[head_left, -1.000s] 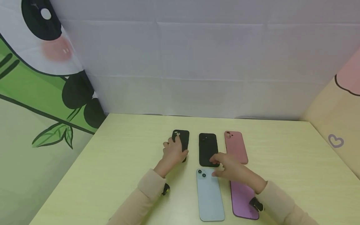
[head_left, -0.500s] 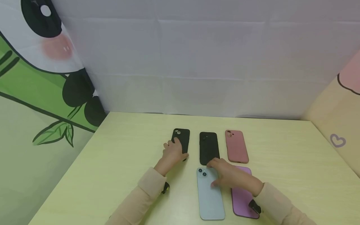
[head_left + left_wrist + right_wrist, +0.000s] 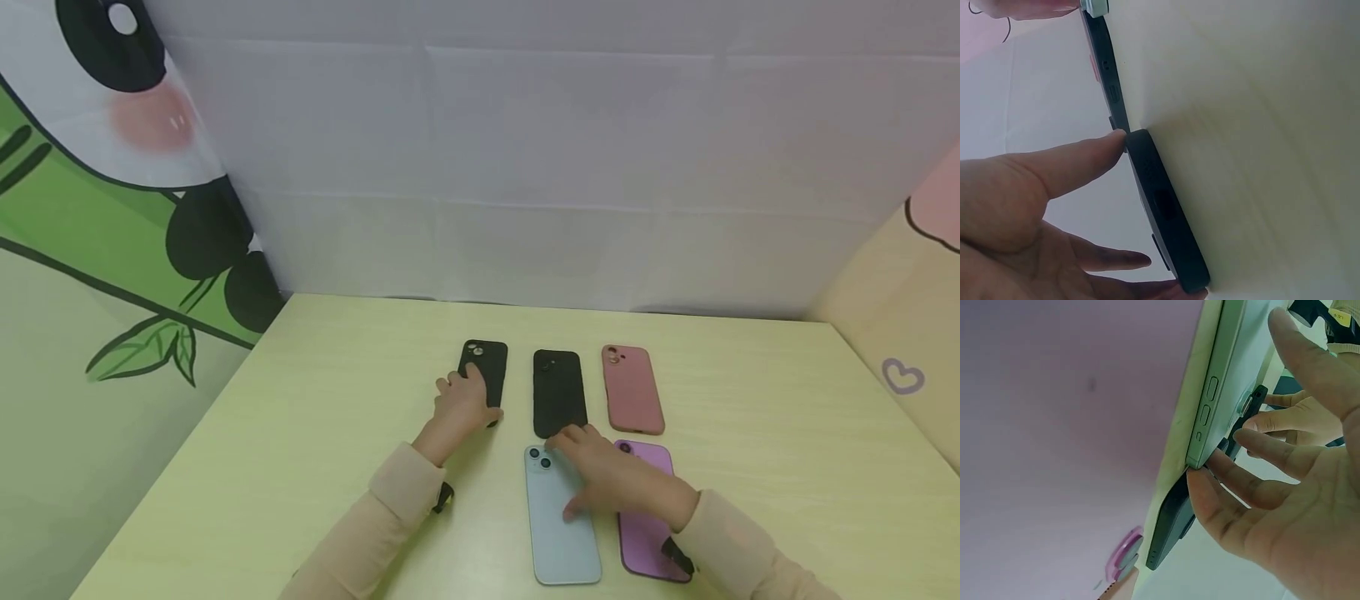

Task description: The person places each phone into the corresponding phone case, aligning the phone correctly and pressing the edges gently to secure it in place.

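My left hand (image 3: 459, 404) holds the left black phone (image 3: 493, 367) across its width. In the left wrist view, its thumb (image 3: 1094, 156) rests at one corner of that phone's dark edge (image 3: 1163, 209), and a fingertip reaches the other corner. Over the light-blue phone (image 3: 562, 554) lies my right hand (image 3: 611, 475). In the right wrist view, its fingertips meet the end of the pale phone (image 3: 1225, 375) near the camera lenses, while the thumb stretches apart from them. A second black phone (image 3: 558, 392) lies flat just beyond these fingertips.
A pink phone (image 3: 633, 387) lies at the back right of the group. In front of it, a purple phone (image 3: 648, 542) is partly covered by the right hand and wrist. All rest on the pale wooden table (image 3: 315, 400), which ends at a white backdrop (image 3: 525, 167).
My right hand has moved from the second black phone's lower corner toward the front left, onto the top end of the light-blue phone. The left hand stays on its black phone.
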The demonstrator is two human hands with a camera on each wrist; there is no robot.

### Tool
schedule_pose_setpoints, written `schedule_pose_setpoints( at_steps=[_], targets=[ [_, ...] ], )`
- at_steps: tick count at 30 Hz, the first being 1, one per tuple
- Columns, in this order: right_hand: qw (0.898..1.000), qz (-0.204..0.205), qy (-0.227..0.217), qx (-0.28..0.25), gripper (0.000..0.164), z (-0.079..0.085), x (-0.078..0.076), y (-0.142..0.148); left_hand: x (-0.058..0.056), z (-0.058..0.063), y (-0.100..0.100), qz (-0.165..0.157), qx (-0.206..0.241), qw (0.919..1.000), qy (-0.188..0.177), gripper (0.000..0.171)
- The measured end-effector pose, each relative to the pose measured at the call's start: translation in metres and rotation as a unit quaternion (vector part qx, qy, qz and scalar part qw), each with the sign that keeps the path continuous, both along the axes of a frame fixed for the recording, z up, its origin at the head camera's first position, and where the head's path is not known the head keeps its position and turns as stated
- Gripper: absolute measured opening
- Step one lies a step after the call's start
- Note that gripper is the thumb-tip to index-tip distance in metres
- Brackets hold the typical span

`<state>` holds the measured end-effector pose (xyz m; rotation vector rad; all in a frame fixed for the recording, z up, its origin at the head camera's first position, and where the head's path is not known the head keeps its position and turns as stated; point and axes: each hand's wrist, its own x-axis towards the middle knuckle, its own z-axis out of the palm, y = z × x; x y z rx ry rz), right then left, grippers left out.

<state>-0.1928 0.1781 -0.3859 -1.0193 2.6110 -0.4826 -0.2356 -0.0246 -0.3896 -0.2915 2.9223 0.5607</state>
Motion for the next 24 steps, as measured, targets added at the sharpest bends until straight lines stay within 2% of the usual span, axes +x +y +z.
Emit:
schedule_pose_setpoints(
  at_steps=[5,9,17,24],
  targets=[
    [1.000,0.013,0.023,0.006,0.079,-0.0023,0.0008,0.0010,0.0002,0.0007,-0.0001,0.003,0.011,0.9999,0.008,0.080],
    [1.000,0.004,0.023,0.008,0.081,-0.0034,0.0012,0.0012,-0.0003,0.0010,-0.0003,0.008,0.017,0.9997,0.016,0.079],
    [1.000,-0.016,0.012,0.008,0.085,-0.0056,0.0010,0.0010,-0.0006,0.0026,0.0000,0.026,0.038,0.9989,0.004,0.089],
    [1.000,0.009,0.016,0.014,0.076,-0.0017,-0.0018,0.0045,0.0010,0.0034,-0.0025,0.016,0.018,0.9996,0.011,0.099]
  ],
)
